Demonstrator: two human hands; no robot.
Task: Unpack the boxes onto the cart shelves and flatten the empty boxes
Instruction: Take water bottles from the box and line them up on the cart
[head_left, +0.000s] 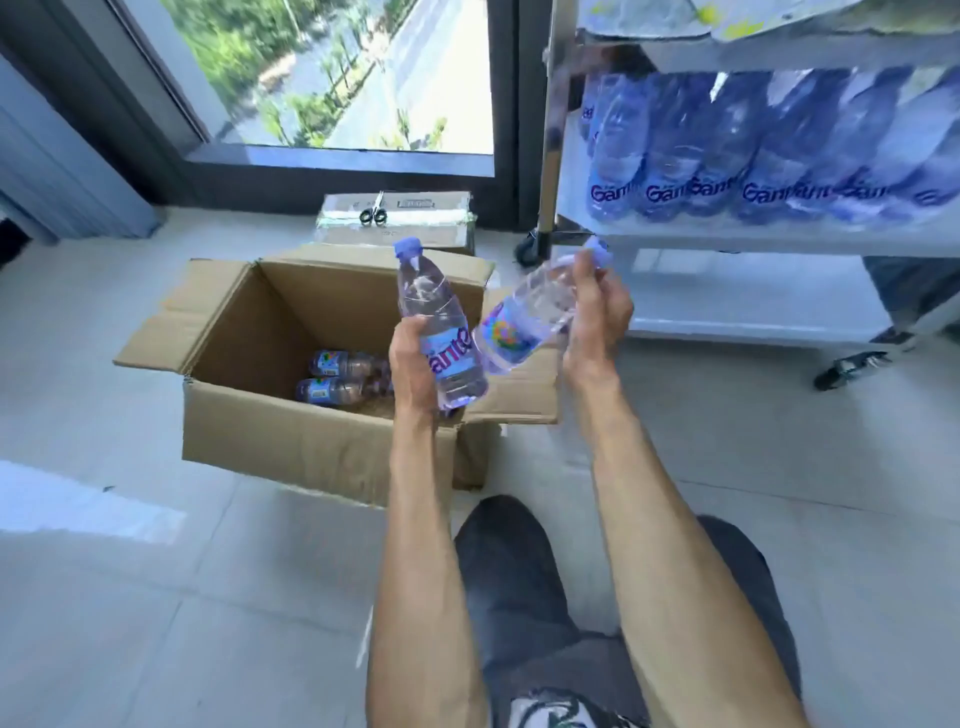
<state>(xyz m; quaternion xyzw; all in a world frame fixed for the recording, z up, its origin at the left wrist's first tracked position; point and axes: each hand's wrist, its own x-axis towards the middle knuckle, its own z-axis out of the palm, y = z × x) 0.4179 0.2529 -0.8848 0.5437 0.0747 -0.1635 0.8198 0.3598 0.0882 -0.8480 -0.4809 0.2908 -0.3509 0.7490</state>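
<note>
An open cardboard box (291, 436) stands on the floor with its flaps spread, and two water bottles (340, 376) lie on its bottom. My left hand (413, 366) grips an upright water bottle (436, 312) with a blue cap, just above the box's right side. My right hand (597, 317) holds a second water bottle (524, 325) tilted toward the upper right, its cap pointing at the cart. The metal cart (550, 130) stands at the right, and a row of several bottles (753, 156) fills its middle shelf.
A sealed cardboard box (410, 228) sits behind the open one by the window, with scissors (373, 214) lying on top. The cart's lower shelf (743, 296) is white, with caster wheels (852, 366) below. My legs in dark trousers fill the bottom centre.
</note>
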